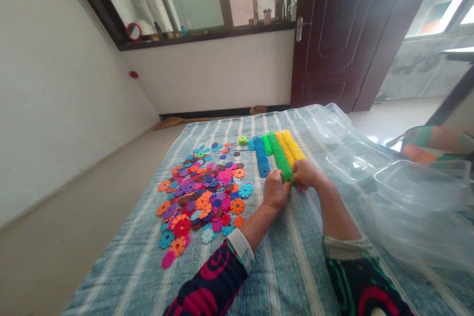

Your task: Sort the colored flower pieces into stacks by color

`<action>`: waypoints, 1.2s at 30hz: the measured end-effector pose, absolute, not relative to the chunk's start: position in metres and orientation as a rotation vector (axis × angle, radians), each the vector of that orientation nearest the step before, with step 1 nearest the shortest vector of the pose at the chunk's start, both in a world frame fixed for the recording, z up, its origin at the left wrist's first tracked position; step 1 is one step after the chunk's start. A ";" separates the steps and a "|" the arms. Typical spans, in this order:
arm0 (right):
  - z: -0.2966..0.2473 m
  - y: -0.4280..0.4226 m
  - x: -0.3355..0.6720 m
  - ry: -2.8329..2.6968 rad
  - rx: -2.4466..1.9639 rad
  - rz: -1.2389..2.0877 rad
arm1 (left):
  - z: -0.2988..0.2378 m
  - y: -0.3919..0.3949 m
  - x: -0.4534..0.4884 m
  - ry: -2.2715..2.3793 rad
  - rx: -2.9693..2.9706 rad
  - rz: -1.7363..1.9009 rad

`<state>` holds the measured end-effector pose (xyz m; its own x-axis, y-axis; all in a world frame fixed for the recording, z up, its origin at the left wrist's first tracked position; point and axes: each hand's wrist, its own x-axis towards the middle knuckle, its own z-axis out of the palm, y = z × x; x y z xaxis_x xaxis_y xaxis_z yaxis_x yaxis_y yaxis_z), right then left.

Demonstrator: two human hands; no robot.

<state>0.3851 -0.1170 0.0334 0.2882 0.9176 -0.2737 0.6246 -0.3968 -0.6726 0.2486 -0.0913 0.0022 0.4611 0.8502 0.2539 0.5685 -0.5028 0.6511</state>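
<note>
On a blue striped cloth point(289, 261) lie several rods built from stacked toy discs: a blue rod point(261, 156), a short green rod point(266, 144), a long green rod point(279, 157) and two yellow rods point(291, 145). My left hand point(276, 190) and my right hand point(306, 175) are both closed on the near end of the long green rod, fingers pinched together. A heap of loose flower-shaped discs point(202, 197) in orange, purple, pink, red and blue spreads to the left of my left hand. A single small green disc piece point(242, 140) lies beyond the heap.
Clear plastic containers point(374, 168) and a lid point(329, 123) stand on the right of the cloth. A dark wooden door point(344, 34) and a window sill point(207, 34) with bottles are behind. Bare floor point(74, 217) runs along the left wall.
</note>
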 end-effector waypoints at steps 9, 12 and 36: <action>0.034 -0.116 0.384 -1.402 -2.129 0.887 | -0.001 -0.089 0.249 1.168 2.226 0.776; 0.035 -0.117 0.384 -1.398 -2.131 0.870 | -0.002 -0.089 0.250 1.160 2.217 0.789; 0.034 -0.120 0.386 -1.401 -2.076 0.907 | 0.005 -0.091 0.235 1.191 2.273 0.650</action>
<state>0.3858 -0.1198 0.0344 0.2590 0.9304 -0.2595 0.6172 -0.3660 -0.6965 0.2351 -0.0908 0.0047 0.5061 0.8429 0.1827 0.6101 -0.4996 0.6150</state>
